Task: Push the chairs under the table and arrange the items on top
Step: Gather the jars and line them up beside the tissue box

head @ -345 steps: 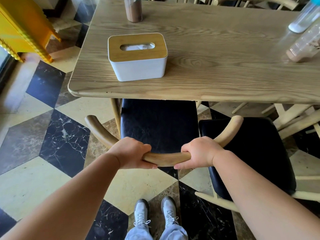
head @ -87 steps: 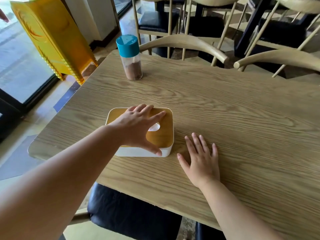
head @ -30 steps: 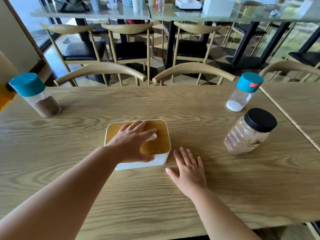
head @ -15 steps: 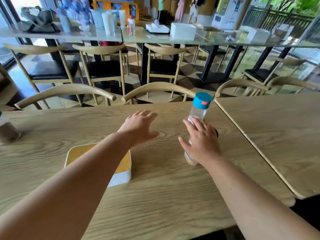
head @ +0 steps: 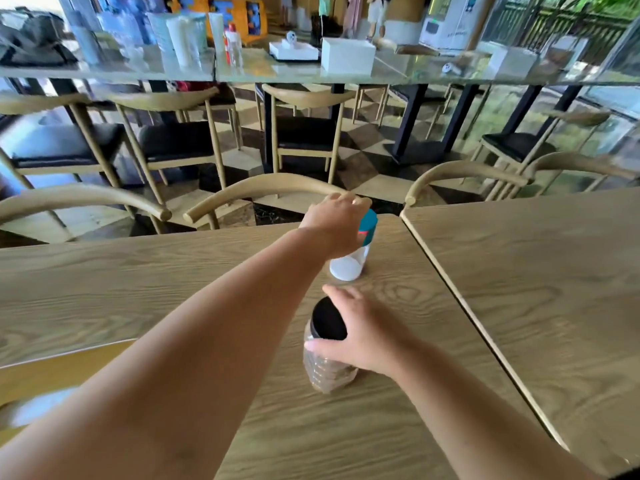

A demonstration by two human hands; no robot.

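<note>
The clear jar with the black lid (head: 328, 344) stands upright on the wooden counter (head: 145, 292), with the right hand (head: 363, 336) curled round its upper part, thumb on the near side and fingers over the lid. Just beyond it stands the teal-capped shaker (head: 353, 252) with white contents, and the left hand (head: 334, 221) is closed over its cap from above. At the lower left edge lies the tissue box (head: 41, 382) with a wood top, partly hidden by the left forearm, and past the counter's far edge show the curved backs of chairs (head: 263, 192).
</note>
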